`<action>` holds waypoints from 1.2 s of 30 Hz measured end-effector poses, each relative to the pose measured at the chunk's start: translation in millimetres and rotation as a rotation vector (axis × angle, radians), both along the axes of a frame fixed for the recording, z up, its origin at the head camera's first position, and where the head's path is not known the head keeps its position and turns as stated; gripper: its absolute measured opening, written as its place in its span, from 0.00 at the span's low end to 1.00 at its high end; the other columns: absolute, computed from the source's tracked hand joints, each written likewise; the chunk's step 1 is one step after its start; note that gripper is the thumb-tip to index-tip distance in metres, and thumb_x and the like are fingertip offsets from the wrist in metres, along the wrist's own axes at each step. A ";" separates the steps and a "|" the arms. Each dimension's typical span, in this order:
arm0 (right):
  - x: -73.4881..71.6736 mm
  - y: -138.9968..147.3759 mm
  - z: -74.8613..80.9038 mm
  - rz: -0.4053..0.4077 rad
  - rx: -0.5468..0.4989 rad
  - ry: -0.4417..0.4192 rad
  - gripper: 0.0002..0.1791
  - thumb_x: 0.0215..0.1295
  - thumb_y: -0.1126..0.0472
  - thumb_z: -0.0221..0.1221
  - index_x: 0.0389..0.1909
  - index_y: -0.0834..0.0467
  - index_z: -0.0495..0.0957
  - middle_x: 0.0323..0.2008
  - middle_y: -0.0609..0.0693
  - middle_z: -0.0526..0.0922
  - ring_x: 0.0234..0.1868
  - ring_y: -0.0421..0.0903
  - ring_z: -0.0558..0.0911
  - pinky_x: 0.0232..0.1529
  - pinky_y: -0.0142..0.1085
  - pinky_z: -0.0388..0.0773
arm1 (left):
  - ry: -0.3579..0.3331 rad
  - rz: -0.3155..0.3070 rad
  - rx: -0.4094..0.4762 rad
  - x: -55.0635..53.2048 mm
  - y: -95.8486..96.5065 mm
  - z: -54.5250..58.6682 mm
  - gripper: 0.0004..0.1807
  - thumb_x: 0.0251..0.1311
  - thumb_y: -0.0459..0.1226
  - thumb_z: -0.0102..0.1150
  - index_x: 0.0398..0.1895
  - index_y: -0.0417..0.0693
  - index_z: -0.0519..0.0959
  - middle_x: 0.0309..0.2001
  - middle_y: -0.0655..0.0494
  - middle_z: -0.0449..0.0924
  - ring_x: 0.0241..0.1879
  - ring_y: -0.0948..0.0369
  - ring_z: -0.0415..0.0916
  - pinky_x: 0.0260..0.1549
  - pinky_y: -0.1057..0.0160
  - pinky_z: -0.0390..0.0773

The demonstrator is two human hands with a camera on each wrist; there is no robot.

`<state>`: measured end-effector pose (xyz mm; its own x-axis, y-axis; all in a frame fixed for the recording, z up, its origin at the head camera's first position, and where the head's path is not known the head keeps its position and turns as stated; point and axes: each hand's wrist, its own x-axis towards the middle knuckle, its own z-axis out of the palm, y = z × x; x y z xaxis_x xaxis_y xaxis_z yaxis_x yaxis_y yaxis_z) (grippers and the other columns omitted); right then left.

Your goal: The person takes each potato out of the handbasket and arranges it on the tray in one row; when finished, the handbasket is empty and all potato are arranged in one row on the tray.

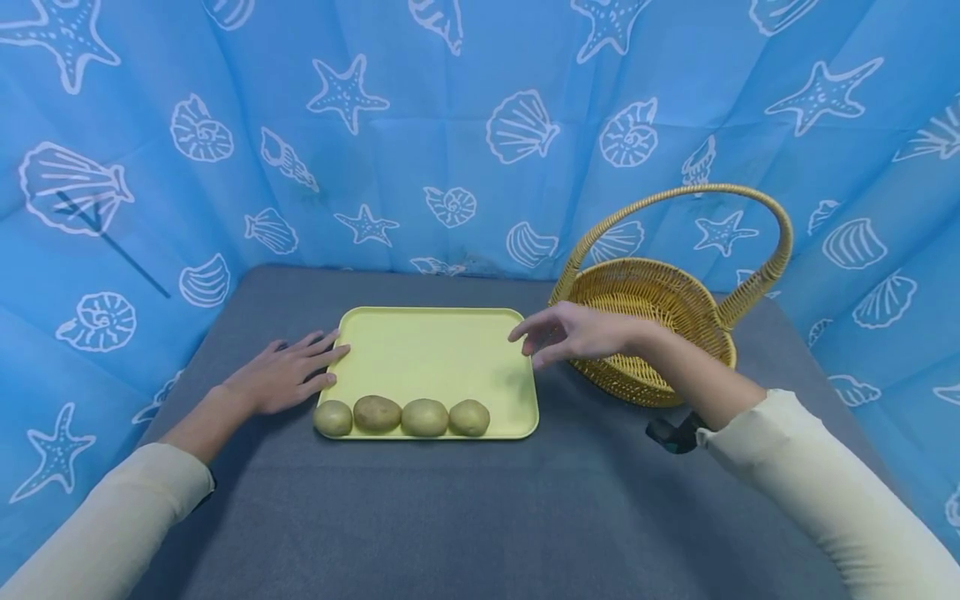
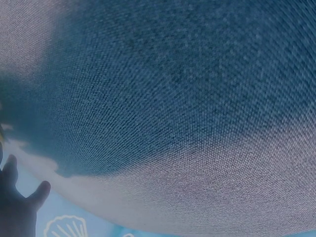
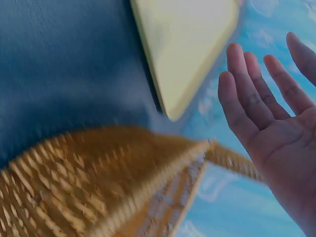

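- On the table (image 1: pixel 465 517), left hand (image 1: pixel 281 379) lies flat, grip apart, steadying the tray (image 1: pixel 442 354) at 9 o'clock.
- Right hand (image 1: pixel 573 333), grip apart and empty, hovers at 3 o'clock beside the basket (image 1: pixel 652 308); keep it clear of the 4 potatoes (image 1: pixel 401 417).

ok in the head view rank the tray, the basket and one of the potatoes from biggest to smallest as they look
1. Wicker basket with its arched handle, roughly level with the tray.
2. Yellow tray; its flat face looks about as wide as the basket, so these two are close and I would not press the order.
3. Any potato, clearly smallest; all four look alike.
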<state>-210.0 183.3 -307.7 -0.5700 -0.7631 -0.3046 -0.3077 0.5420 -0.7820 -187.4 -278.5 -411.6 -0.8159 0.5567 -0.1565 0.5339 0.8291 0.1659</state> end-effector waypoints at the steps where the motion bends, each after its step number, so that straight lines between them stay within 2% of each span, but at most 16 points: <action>1: -1.1 6.3 4.4 -0.022 -0.005 0.003 0.28 0.67 0.61 0.64 0.67 0.63 0.71 0.49 0.55 0.81 0.53 0.52 0.80 0.53 0.41 0.78 | 0.000 -0.001 0.000 -0.3 -0.1 -0.3 0.33 0.77 0.54 0.42 0.79 0.52 0.58 0.78 0.44 0.50 0.75 0.40 0.48 0.63 0.27 0.52; 6: -8.0 37.8 23.5 -0.098 0.027 0.014 0.29 0.67 0.58 0.65 0.67 0.61 0.72 0.55 0.57 0.80 0.58 0.55 0.78 0.56 0.46 0.78 | -0.002 -0.001 -0.001 -0.6 0.0 -0.2 0.33 0.77 0.54 0.41 0.79 0.52 0.57 0.78 0.44 0.50 0.75 0.40 0.48 0.63 0.27 0.51; 12: -22.8 67.7 28.3 -0.106 0.082 0.012 0.26 0.69 0.58 0.63 0.64 0.65 0.74 0.58 0.59 0.80 0.59 0.53 0.78 0.58 0.40 0.76 | -0.001 -0.001 -0.004 0.5 -0.4 0.8 0.33 0.77 0.54 0.41 0.79 0.52 0.57 0.78 0.44 0.50 0.75 0.40 0.48 0.63 0.27 0.51; 14: -27.3 75.9 26.7 -0.138 0.082 -0.025 0.27 0.70 0.58 0.62 0.65 0.66 0.72 0.60 0.60 0.79 0.61 0.54 0.78 0.59 0.40 0.75 | 0.000 -0.002 -0.001 0.6 -0.3 0.8 0.33 0.77 0.53 0.42 0.78 0.51 0.57 0.78 0.44 0.50 0.75 0.40 0.48 0.63 0.27 0.51; 21: -40.5 95.9 12.4 -0.265 0.084 -0.162 0.36 0.73 0.56 0.58 0.75 0.67 0.57 0.71 0.65 0.65 0.69 0.62 0.69 0.64 0.55 0.68 | -0.005 0.000 0.002 1.2 0.1 1.1 0.33 0.77 0.54 0.41 0.79 0.52 0.57 0.78 0.45 0.49 0.75 0.40 0.47 0.63 0.27 0.51; 29: -52.0 96.8 -2.5 -0.339 0.140 -0.274 0.39 0.75 0.49 0.55 0.78 0.61 0.52 0.75 0.64 0.57 0.69 0.64 0.67 0.65 0.59 0.66 | 0.005 0.003 0.011 2.3 0.8 1.5 0.32 0.76 0.53 0.43 0.78 0.51 0.58 0.78 0.44 0.51 0.75 0.39 0.49 0.63 0.27 0.51; 36: -58.4 93.5 -14.8 -0.377 0.145 -0.387 0.37 0.78 0.51 0.51 0.79 0.61 0.48 0.76 0.66 0.51 0.69 0.67 0.66 0.62 0.57 0.70 | 0.009 0.002 0.029 1.9 0.7 -0.1 0.32 0.76 0.53 0.44 0.78 0.51 0.60 0.77 0.43 0.52 0.75 0.39 0.50 0.63 0.27 0.52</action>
<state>-268.3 276.8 -322.5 -0.6213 -0.4629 -0.6322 0.2226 0.6693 -0.7088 -185.5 -277.8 -411.7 -0.8185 0.5589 -0.1328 0.5335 0.8253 0.1851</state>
